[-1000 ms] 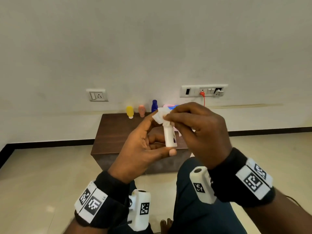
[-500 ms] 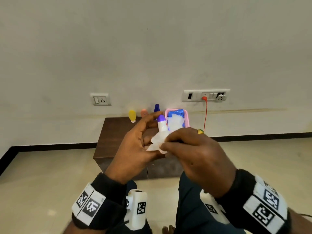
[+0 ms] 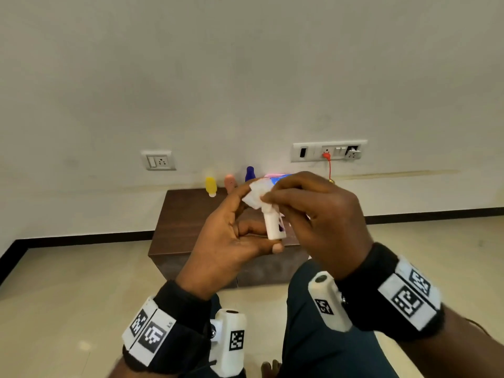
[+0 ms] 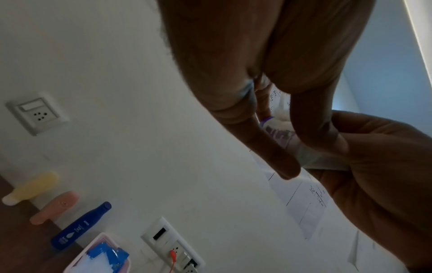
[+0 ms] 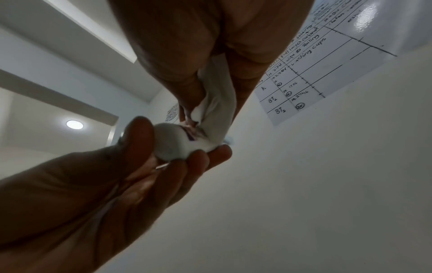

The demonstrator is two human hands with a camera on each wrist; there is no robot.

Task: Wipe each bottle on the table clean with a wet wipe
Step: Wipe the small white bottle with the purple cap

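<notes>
Four bottles can be counted. One white bottle [image 3: 273, 224] with purple print stands upright in the air between the two hands, in front of the low dark wooden bench [image 3: 188, 214]. Three more stand in a row at the bench's far edge against the wall: a yellow bottle [image 3: 210, 186], a peach bottle [image 3: 230, 182] and a dark blue bottle [image 3: 249, 173]. Beside the blue one sits one pink tray [image 4: 93, 247] holding a blue pack of wipes [image 4: 106, 255].

The left hand [image 3: 229, 241] grasps the white bottle's lower body, fingers curled around it and thumb along its base. The right hand [image 3: 313, 214] pinches one white wet wipe [image 3: 255, 193] bunched over the bottle's top; the cap is hidden under it.

Two wall socket plates show, one [image 3: 158, 160] to the left and one longer plate [image 3: 328, 150] with a red cable plugged in.

Half a second ago the wipe was down at the bottle's lower body with the purple cap bare; now the wipe sits at the top and the white body is uncovered. The pink tray, then plainly in sight, is now mostly hidden behind the right hand.
</notes>
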